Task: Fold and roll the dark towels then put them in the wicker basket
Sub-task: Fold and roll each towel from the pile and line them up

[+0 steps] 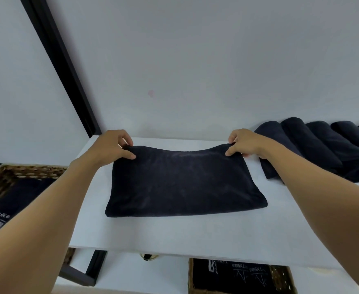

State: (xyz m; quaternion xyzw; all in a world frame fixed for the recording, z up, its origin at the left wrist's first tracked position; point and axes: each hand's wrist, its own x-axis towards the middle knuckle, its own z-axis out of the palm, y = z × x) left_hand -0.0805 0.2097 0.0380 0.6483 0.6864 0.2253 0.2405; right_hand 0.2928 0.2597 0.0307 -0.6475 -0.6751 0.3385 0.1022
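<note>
A dark towel (183, 183) lies folded flat in the middle of the white shelf (174, 234). My left hand (112, 148) pinches its far left corner. My right hand (245, 143) pinches its far right corner. Both far corners are lifted slightly off the shelf, and the far edge sags between them. A wicker basket (15, 172) sits to the left, below shelf level, with dark printed fabric inside.
Several rolled dark towels (323, 145) lie in a row at the back right of the shelf. A second wicker basket (280, 274) with dark printed fabric stands on a lower level at the front right. A black frame post (64, 66) runs diagonally along the wall at left.
</note>
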